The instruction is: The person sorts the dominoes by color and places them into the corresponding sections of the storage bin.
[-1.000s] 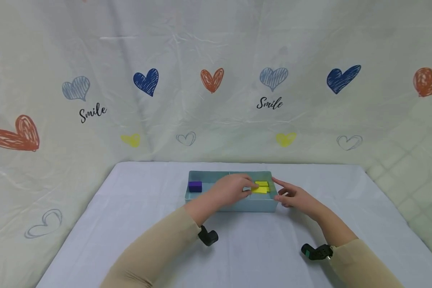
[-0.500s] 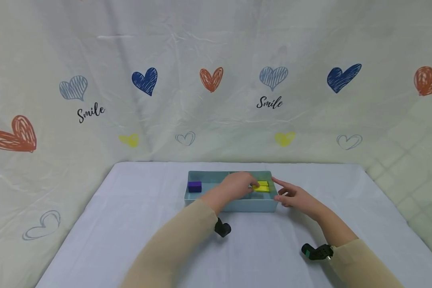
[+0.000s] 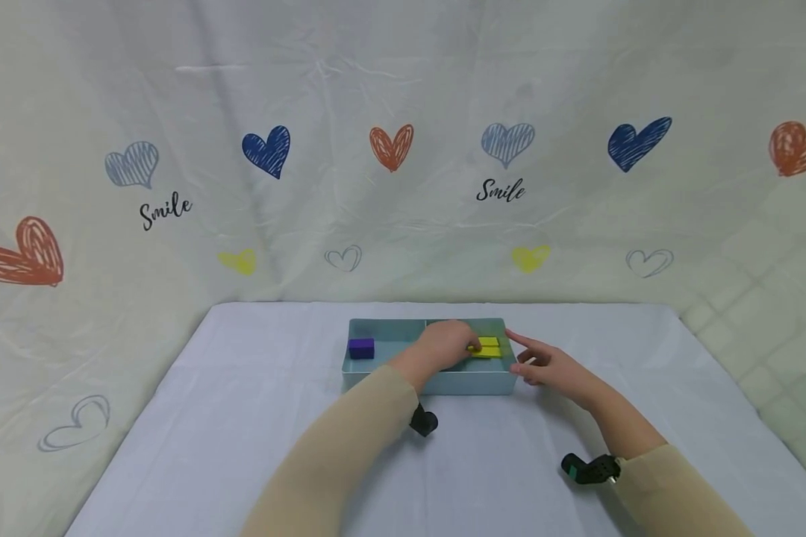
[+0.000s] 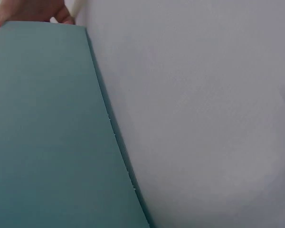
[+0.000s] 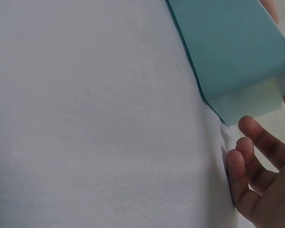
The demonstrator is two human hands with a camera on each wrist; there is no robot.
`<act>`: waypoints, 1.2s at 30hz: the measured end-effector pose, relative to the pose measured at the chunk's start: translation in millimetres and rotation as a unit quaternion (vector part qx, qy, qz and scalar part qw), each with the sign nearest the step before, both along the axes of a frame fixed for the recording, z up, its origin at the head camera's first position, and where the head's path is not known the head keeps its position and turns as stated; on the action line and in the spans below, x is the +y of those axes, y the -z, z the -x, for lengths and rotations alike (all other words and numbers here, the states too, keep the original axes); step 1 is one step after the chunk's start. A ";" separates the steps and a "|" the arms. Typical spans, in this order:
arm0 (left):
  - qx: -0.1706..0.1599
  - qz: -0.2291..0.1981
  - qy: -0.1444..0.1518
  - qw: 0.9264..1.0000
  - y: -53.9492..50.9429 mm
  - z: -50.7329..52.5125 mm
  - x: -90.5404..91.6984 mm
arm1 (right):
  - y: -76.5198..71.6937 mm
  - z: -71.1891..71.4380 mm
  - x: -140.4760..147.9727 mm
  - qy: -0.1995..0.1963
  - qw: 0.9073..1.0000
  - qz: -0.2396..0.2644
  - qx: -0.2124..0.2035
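Observation:
A light teal box [image 3: 383,382] with a thin divider stands on the white cloth. Yellow blocks [image 3: 488,352] lie in its right compartment, and a purple block [image 3: 361,348] sits at the left end. My left hand [image 3: 443,343] reaches over the front wall and pinches a small yellow block at its fingertips, mostly hidden by the fingers. At the box's right end, my right hand [image 3: 547,365] touches the two corners with thumb and extended index finger. Its other fingers [image 5: 237,166] hang loosely bent below the end wall in the right wrist view.
A white cloth [image 3: 275,418] covers the table. Behind it hangs a pale sheet [image 3: 436,82] printed with hearts and "Smile". Black wrist devices [image 3: 589,470] sit on both forearms. The left forearm crosses in front of the box.
My left hand has shifted right, and the tilted yellow piece it held above the other blocks now shows only as a sliver at the fingertips. The right hand stays at the box's end.

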State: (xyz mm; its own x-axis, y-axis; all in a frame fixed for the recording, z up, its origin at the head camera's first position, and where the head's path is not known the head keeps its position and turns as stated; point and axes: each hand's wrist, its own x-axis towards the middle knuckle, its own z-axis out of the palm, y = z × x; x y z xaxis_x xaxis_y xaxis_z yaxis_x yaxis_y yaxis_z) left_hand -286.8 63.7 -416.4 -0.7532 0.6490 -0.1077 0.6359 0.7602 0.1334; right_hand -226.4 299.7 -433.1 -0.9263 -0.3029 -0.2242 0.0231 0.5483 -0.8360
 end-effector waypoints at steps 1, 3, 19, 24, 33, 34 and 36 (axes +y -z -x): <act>0.006 0.001 0.003 1.000 0.4 0.2 1.1 | 0.0 0.0 0.3 -0.001 1.000 0.000 0.000; 0.018 0.005 0.007 1.000 1.4 0.8 2.9 | -0.2 -0.1 0.7 -0.002 1.000 0.001 0.000; 0.047 0.014 0.022 0.999 5.0 3.8 12.3 | -0.1 -0.7 1.2 -0.010 1.000 0.000 0.000; 0.057 0.024 0.027 0.998 6.9 5.1 14.6 | 0.6 -0.7 1.9 -0.013 1.000 0.003 0.001; 0.059 0.018 0.026 0.998 3.4 3.5 16.2 | 0.6 -0.6 1.2 -0.008 1.000 0.001 0.000; 0.058 0.018 0.025 0.998 2.9 3.2 16.1 | 0.8 -0.5 1.2 -0.008 1.000 0.001 -0.001; 0.052 0.018 0.022 0.998 2.5 2.6 16.0 | 1.4 -0.5 1.5 -0.008 1.000 0.000 -0.001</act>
